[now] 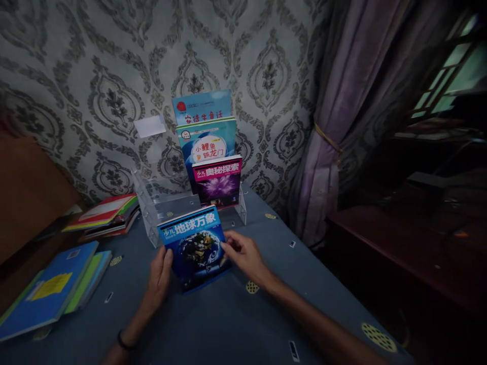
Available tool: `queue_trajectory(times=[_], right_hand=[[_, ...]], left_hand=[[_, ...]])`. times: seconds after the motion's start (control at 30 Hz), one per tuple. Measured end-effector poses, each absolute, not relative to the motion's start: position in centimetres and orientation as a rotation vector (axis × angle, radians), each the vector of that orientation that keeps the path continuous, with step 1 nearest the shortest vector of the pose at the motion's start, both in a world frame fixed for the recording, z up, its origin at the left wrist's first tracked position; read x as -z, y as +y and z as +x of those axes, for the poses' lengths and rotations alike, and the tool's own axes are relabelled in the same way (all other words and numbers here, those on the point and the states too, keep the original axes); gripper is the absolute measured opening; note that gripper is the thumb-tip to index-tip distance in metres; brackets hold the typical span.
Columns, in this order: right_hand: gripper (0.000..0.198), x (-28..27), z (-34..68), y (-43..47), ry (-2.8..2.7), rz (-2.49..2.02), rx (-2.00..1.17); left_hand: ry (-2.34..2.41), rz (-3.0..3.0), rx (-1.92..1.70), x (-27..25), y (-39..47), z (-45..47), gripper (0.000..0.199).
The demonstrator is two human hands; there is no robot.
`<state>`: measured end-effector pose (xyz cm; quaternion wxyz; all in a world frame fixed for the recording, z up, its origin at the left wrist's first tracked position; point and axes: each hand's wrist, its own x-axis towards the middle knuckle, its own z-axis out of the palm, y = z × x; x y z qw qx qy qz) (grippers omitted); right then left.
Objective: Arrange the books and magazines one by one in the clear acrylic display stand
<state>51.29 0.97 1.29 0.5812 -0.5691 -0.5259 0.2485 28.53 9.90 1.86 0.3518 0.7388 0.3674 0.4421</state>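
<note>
Between my two hands is a blue book with a globe on its cover, tilted with its front toward me. My left hand grips its left edge, thumb on the cover. At the right edge, my right hand pinches the book with thumb and fingers. Just behind it stands a clear plastic book stand with tiers. On the stand's right side a pink-and-purple book is in front, a teal book behind it, and a light blue book at the back.
On the left of the table lie a blue folder-like book over green ones, and a stack of colourful books farther back. A brown box-like shape stands at far left. A tied curtain hangs right, beside a dark red surface.
</note>
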Motion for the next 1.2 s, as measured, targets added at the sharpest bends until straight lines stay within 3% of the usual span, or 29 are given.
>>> queue_trajectory(times=[0.33, 0.97, 1.2], right_hand=[[0.022, -0.6, 52.1, 1.3, -1.251, -1.320, -0.672], [0.024, -9.1, 59.3, 6.9, -1.195, -1.210, -0.034], [0.024, -9.5, 60.8, 7.7, -1.215, -1.169, 0.025]], left_hand=[[0.817, 2.106, -0.842, -4.0, 10.6, 27.2, 0.035], [0.702, 2.449, -1.349, -10.9, 15.6, 37.4, 0.019], [0.619, 2.520, -1.494, -10.9, 16.7, 39.4, 0.014]])
